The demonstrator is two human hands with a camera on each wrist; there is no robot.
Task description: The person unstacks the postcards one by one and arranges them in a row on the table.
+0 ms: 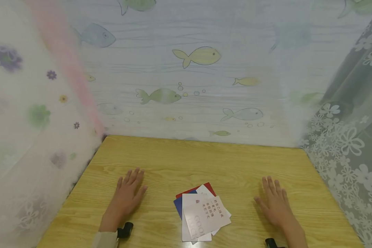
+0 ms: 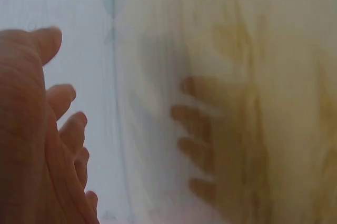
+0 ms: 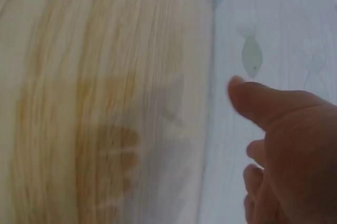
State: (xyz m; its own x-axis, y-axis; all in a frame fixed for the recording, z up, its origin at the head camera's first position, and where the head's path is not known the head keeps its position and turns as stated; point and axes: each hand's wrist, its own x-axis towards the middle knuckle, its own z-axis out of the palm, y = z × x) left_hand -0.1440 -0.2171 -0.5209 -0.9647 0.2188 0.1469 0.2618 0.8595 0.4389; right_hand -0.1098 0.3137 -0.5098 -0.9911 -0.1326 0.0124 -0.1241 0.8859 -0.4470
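Observation:
A loose stack of cards lies at the front middle of the wooden table. On top is a pale card with printed characters [image 1: 209,215], set askew over a white card [image 1: 186,230]. Corners of a blue card [image 1: 177,206] and a red card [image 1: 210,187] stick out from beneath. To the left of the stack is my left hand [image 1: 127,194], palm down, fingers extended and holding nothing. On the other side, my right hand [image 1: 274,205] is also palm down with its fingers straight and its thumb spread. Both wrist views show the hands without any object.
The wood-grain table [image 1: 204,162] ends at a wall covering printed with fish [image 1: 204,57]. Flowered sheeting [image 1: 51,113] borders the left side, and a lace-like floral curtain [image 1: 344,148] hangs along the right. A black wrist mount [image 1: 125,230] sits at the left wrist.

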